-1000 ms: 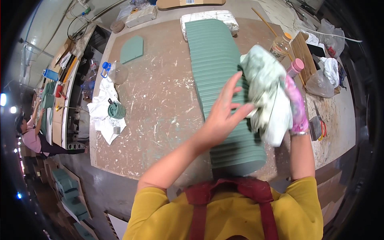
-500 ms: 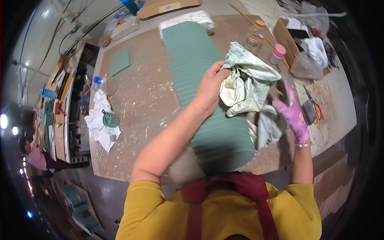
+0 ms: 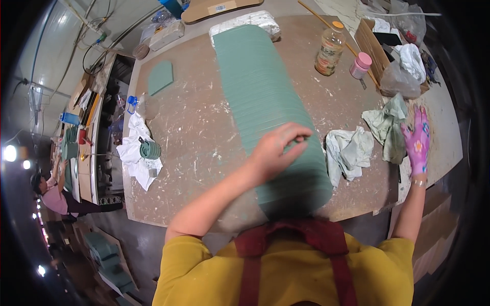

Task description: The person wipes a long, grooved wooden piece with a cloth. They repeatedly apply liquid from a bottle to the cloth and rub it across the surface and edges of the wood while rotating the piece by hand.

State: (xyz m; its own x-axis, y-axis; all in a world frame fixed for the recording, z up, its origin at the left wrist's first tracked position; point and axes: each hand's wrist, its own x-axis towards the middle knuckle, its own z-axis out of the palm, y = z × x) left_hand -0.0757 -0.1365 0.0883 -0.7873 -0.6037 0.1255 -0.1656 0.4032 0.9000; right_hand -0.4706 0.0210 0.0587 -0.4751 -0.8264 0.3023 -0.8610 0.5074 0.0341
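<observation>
A long row of thin green sheets with rounded ends (image 3: 265,86) runs along the table away from me. My left hand (image 3: 280,153), bare, hovers over its near part, fingers loosely bent, thumb apart from them, nothing visible between. Far to the right, my right hand (image 3: 418,140) wears a pink flowered glove, fingers stretched out. It lies beside a crumpled greyish-green cloth (image 3: 389,130); whether they touch I cannot tell. A second crumpled pale cloth (image 3: 349,153) lies close to the row's right side.
A bottle with an orange cap (image 3: 331,51) and a pink-capped jar (image 3: 361,65) stand at the far right, near a cardboard box (image 3: 368,48). Leftward lie a loose green sheet (image 3: 161,77) and a white cloth (image 3: 133,148) bearing a small green coil (image 3: 150,149). Another person (image 3: 53,196) works at the left.
The cloth that my left hand held up now lies on the right. My left hand has come down and nearer, empty; my right hand has moved right. The scissors are no longer visible.
</observation>
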